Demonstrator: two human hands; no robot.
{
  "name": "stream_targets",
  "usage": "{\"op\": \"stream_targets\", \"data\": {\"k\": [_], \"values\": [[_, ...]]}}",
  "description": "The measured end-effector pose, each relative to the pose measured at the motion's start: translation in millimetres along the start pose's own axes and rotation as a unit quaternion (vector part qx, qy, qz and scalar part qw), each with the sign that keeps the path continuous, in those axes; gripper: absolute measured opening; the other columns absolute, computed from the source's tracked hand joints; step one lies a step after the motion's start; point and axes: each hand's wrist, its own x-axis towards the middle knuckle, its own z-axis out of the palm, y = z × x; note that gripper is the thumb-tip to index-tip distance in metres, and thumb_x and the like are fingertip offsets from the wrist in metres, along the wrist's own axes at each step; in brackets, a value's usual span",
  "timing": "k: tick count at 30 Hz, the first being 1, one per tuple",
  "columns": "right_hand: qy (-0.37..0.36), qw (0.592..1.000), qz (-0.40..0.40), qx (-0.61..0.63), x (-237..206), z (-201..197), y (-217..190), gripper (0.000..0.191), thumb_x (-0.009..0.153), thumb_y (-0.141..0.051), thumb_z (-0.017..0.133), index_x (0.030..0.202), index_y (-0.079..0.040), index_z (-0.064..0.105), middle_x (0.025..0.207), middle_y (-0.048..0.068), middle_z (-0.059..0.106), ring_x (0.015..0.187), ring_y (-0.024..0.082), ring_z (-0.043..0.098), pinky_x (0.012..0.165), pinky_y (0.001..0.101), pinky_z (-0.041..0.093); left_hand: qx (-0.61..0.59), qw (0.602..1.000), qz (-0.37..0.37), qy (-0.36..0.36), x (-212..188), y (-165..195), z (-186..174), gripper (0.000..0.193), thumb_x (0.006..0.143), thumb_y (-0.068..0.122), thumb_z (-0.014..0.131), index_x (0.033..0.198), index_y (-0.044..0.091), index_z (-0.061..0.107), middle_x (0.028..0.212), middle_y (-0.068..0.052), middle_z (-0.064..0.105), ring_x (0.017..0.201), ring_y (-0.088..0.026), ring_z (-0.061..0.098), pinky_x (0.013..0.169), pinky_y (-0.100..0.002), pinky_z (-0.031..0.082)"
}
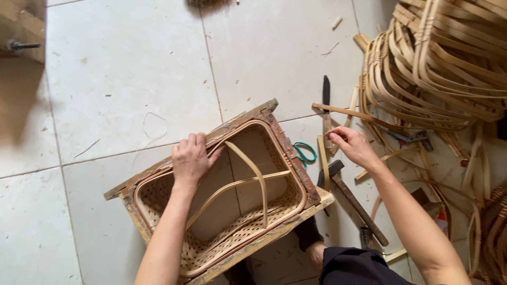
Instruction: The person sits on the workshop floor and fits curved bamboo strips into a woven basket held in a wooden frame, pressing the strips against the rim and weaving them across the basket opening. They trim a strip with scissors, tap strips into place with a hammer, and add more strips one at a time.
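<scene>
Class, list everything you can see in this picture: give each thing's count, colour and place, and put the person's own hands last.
woven basket: one, tan, inside the frame
wooden frame: one, worn brown, centre floor
bent strips: two, pale, crossing in the basket
scissors: one, green-handled, right of the frame
hammer: one, dark, right of the frame
knife: one, dark-bladed, upper right
bent-strip pile: many, tan, top right
floor tiles: white
left hand: on the frame's rim
right hand: pinching a small piece

Woven bamboo basket (211,232) seated in rectangular wooden frame (274,119) on white tile floor (121,68).
Left hand (190,158) rests on the basket rim; right hand (351,145) pinches a thin bamboo strip (343,112) near the hammer (351,200) and stacked bent bamboo hoops (438,63).
</scene>
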Motion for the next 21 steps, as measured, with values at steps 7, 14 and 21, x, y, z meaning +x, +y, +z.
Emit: {"op": "stream_targets", "data": {"k": [7,14,21], "values": [[-0.170,0.967,0.091,-0.166,-10.2,18.6,111.3,0.033,0.093,-0.040,0.069,0.108,-0.011,0.073,0.104,0.008,0.077,0.090,0.022,0.075,0.085,0.0368,0.062,0.009,0.989,0.025,0.146,-4.1,-4.4,6.7,0.064,0.095,0.075,0.049,0.094,0.011,0.057,0.081,-0.003,0.057,0.070,-0.017,0.057,0.059,-0.033,0.043],[-0.027,0.964,0.088,-0.248,-106.4,69.9,140.5,0.037,0.091,-0.031,0.072,0.118,-0.011,0.056,0.111,0.011,0.068,0.093,0.029,0.069,0.078,0.0445,0.056,-0.032,0.997,0.016,0.073,4.4,-8.6,8.5,0.069,0.090,0.080,0.053,0.093,0.012,0.063,0.077,-0.004,0.065,0.065,-0.016,0.064,0.053,-0.031,0.048],[0.117,0.943,0.096,-0.296,-114.3,-23.1,85.5,0.042,0.096,-0.021,0.067,0.133,-0.006,0.053,0.115,0.012,0.064,0.078,0.025,0.071,0.054,0.0402,0.063,-0.025,0.994,-0.004,0.109,6.4,-2.1,21.9,0.070,0.086,0.082,0.055,0.092,0.013,0.064,0.076,-0.003,0.066,0.062,-0.017,0.064,0.052,-0.033,0.048]]}}
